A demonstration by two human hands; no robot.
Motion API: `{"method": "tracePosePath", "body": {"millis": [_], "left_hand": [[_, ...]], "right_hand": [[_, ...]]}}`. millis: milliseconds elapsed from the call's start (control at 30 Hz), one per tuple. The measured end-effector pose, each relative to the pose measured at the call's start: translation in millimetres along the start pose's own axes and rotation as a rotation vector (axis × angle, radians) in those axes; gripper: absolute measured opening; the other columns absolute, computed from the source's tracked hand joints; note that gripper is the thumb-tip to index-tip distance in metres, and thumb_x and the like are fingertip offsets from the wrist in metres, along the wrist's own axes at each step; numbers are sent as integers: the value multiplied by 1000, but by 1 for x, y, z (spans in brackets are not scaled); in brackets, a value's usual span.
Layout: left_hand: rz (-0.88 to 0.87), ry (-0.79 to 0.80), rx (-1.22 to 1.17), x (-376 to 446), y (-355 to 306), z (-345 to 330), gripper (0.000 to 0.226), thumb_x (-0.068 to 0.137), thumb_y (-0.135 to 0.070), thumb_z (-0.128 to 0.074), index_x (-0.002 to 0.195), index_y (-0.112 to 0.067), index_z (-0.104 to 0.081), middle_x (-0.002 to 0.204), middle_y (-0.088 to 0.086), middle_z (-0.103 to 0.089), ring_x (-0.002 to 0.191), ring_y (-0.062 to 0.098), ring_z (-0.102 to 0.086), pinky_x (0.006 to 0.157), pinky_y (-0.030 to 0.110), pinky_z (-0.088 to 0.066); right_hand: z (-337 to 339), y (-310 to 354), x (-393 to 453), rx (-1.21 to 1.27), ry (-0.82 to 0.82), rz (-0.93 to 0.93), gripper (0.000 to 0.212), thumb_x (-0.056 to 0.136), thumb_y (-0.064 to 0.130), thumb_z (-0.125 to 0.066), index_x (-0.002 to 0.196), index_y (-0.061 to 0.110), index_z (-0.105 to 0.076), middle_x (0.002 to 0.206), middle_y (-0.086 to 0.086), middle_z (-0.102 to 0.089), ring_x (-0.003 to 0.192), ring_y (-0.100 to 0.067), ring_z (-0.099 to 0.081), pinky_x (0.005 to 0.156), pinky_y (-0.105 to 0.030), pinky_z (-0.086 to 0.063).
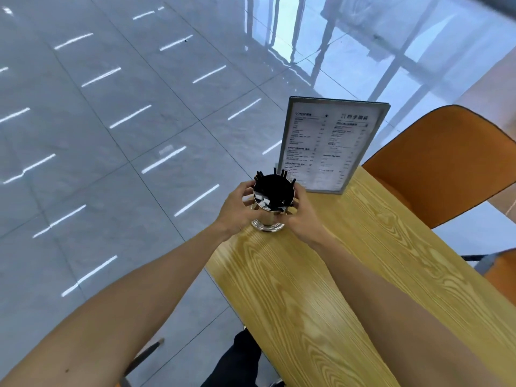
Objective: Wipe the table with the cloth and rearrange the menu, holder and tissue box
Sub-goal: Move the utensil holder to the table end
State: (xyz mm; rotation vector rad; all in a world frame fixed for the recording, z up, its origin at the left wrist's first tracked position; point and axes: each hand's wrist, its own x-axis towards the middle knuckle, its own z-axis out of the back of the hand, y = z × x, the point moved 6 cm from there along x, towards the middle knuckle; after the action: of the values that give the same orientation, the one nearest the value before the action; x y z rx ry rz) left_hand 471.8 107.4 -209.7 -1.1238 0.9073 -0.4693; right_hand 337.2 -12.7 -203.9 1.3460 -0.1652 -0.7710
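A shiny metal holder (272, 201) with dark sticks poking out of its black top stands on the wooden table (335, 275), close to the table's far left corner. My left hand (237, 210) grips its left side and my right hand (303, 216) grips its right side. Just behind it, the framed menu (332, 143) stands upright at the table's far end, its printed side facing me. No cloth or tissue box is in view.
An orange chair (444, 166) stands against the table's right side, and a second orange seat (502, 272) shows at the right edge. Glossy grey floor tiles (111, 135) lie to the left. A dark chair leg (145, 356) and my dark trouser leg (240, 358) are below the table's near left edge.
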Motion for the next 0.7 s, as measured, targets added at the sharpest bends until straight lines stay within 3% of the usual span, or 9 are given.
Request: {"method": "tracePosePath", "body": {"millis": [133, 367, 433, 533, 600, 700], "left_hand": [[7, -7, -16, 8, 2, 9, 96, 58, -13, -97, 141, -25, -50, 137, -1, -58, 117, 17, -65, 94, 30, -57], [11, -12, -14, 14, 5, 19, 92, 65, -11, -94, 143, -24, -49, 137, -1, -57, 120, 19, -62, 98, 34, -55], [20, -5, 13, 13, 5, 20, 92, 64, -16, -95, 143, -26, -48, 138, -3, -56, 121, 16, -61, 97, 33, -55], [73, -14, 111, 9, 9, 16, 88, 64, -34, -95, 140, -23, -51, 134, -7, -57, 119, 12, -57, 96, 29, -49], [168, -17, 195, 5, 15, 10, 73, 70, -40, -90, 130, -17, -56, 123, -7, -58, 115, 12, -56, 91, 29, -47], [273, 77, 300, -4, 26, -4, 33, 83, -28, -81, 111, -18, -65, 106, -4, -66, 106, 18, -61, 77, 26, -46]], "right_hand": [[-9, 3, 12, 6, 11, 9, 82, 75, 6, -90, 139, 25, -42, 124, 18, -60, 109, 10, -61, 85, -17, -53], [-14, 4, 21, -55, 2, 1, 85, 76, 14, -90, 143, 21, -38, 119, 21, -58, 103, 14, -57, 78, -3, -46], [-14, 4, 20, -99, -4, 0, 87, 76, 22, -91, 145, 22, -38, 125, 16, -61, 111, 8, -58, 86, -9, -48], [-14, -2, 18, -137, 1, -23, 95, 78, 24, -88, 155, 26, -32, 144, 7, -55, 132, -11, -52, 106, -31, -46], [-11, -5, 12, -186, 3, -39, 98, 81, 34, -84, 159, 26, -25, 155, 2, -46, 144, -17, -41, 115, -38, -38], [2, -14, -2, -302, -6, -89, 93, 84, 52, -74, 160, 33, -24, 163, -4, -35, 150, -25, -31, 119, -51, -32]]}}
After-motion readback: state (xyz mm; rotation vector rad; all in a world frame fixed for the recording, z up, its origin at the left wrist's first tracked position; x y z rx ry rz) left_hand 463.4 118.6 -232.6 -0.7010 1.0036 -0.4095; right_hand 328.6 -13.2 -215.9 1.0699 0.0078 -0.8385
